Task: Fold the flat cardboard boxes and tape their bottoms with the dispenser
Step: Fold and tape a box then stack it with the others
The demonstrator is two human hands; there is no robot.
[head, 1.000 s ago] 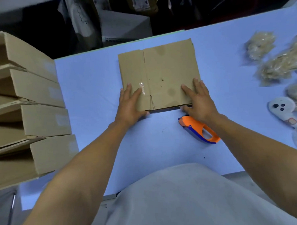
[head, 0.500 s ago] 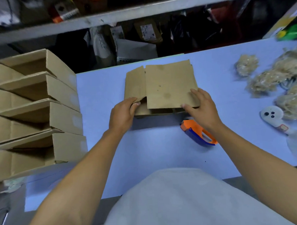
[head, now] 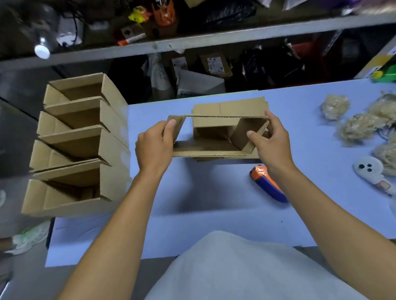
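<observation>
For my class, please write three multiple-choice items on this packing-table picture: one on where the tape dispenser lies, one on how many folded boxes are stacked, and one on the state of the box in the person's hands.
1. Where does the tape dispenser lie?
A. On the table, just beneath the right hand
B. On the stack of boxes
C. On the shelf behind

2. How many folded boxes form the stack of boxes at the left?
A. Two
B. Four
C. Seven

3. What is the state of the cardboard box being held?
A. Flat on the table
B. Opened into a hollow tube, held by both hands
C. Taped shut

Answers: 1 A, it rests on the blue table under the right hand. 2 B, four open boxes show. 3 B, the left hand and right hand grip its ends and its inside is visible.
</observation>
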